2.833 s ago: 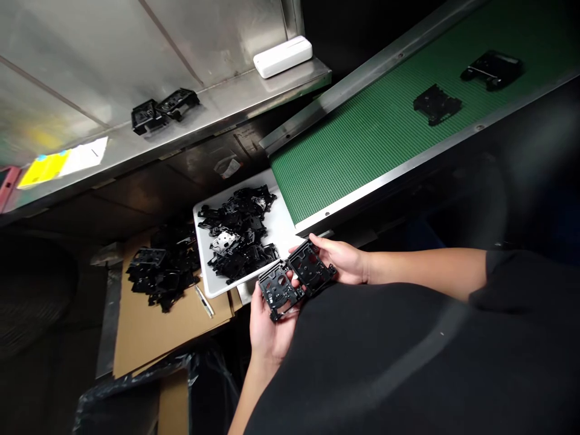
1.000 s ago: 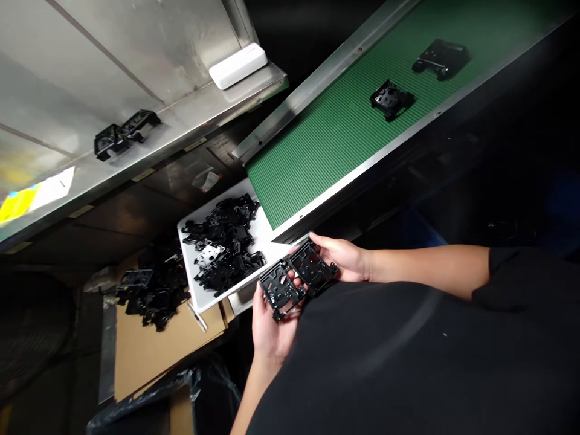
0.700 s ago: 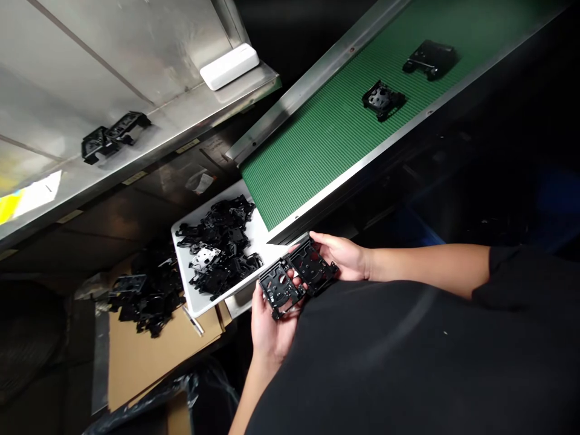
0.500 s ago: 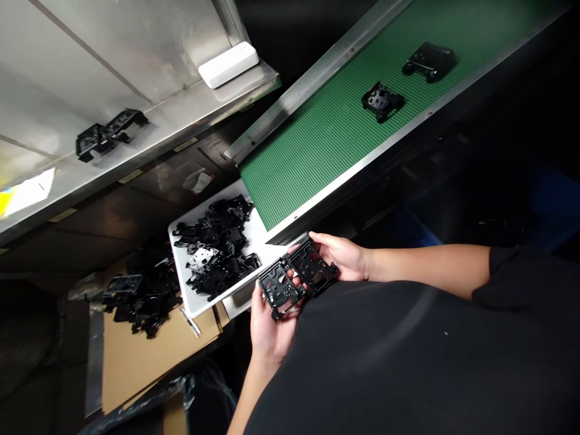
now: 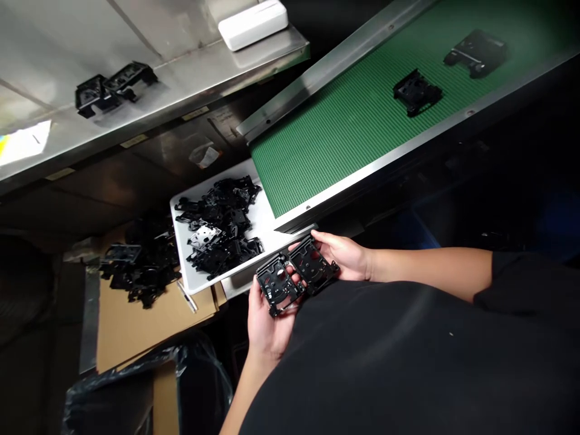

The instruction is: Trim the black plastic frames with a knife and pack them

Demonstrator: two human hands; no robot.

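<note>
Two black plastic frames with cut-outs and small holes are held side by side in front of my body, their inner edges meeting or nearly so. My left hand (image 5: 265, 320) is closed around the left black plastic frame (image 5: 278, 284), thumb along its outer edge. The right black plastic frame (image 5: 313, 266) sits in my right hand (image 5: 347, 254), with the thumb at its upper corner. Fingers of a hand show behind both frames through the openings. Just beyond my hands, a white tray (image 5: 267, 238) bears a heap of similar black plastic parts (image 5: 222, 223).
A green conveyor belt (image 5: 326, 157) slopes up to the right, carrying two black parts (image 5: 417, 92). On the metal shelf (image 5: 190, 84) are joined black parts (image 5: 113, 89) and a white box (image 5: 252, 24). More parts (image 5: 140, 266) lie on cardboard (image 5: 127, 332) above a lined bin (image 5: 190, 368).
The view has shifted slightly, and the parts on the belt now appear farther up to the right. Both hands keep their hold on the two frames, which have barely moved.
</note>
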